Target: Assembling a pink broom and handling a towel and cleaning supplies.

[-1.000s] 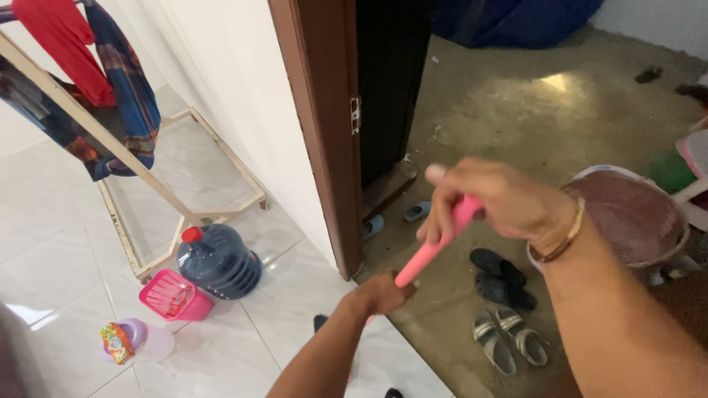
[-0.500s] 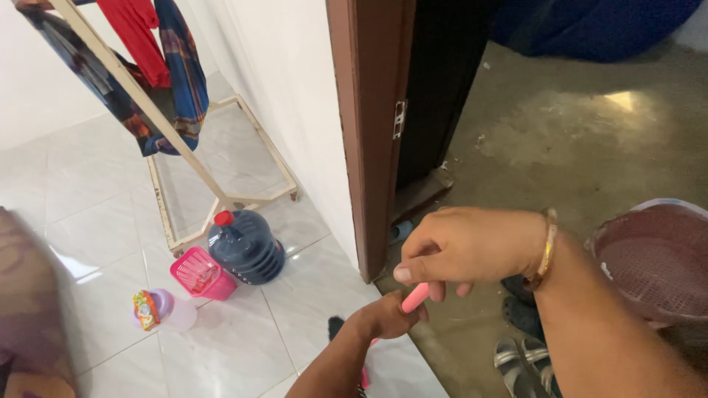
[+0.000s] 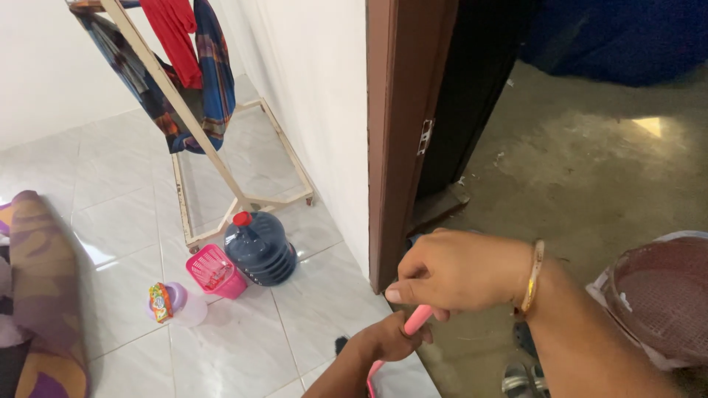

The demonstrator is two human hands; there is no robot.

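Note:
My right hand [image 3: 457, 271], with a gold bangle at the wrist, is closed around the upper end of a pink stick-like handle [image 3: 414, 321]. Lower down, my left hand [image 3: 386, 340] grips the same pink handle near the bottom edge of the view. The handle's lower part runs out of frame, so what it belongs to is hidden. Both hands are just in front of the brown door frame [image 3: 394, 133], above the line where white tiles meet a bare concrete floor.
A dark blue water jug [image 3: 259, 249] with a red cap, a pink basket [image 3: 214, 270] and a small pale bottle [image 3: 177, 304] stand on the tiles. A wooden drying rack [image 3: 193, 125] holds clothes. A round sieve-like tray [image 3: 656, 298] and sandals [image 3: 516, 379] lie at right. Patterned fabric [image 3: 37, 287] at left.
The view has swung left and down. My right hand has slid down the pink handle towards my left hand, so less of the handle shows between them.

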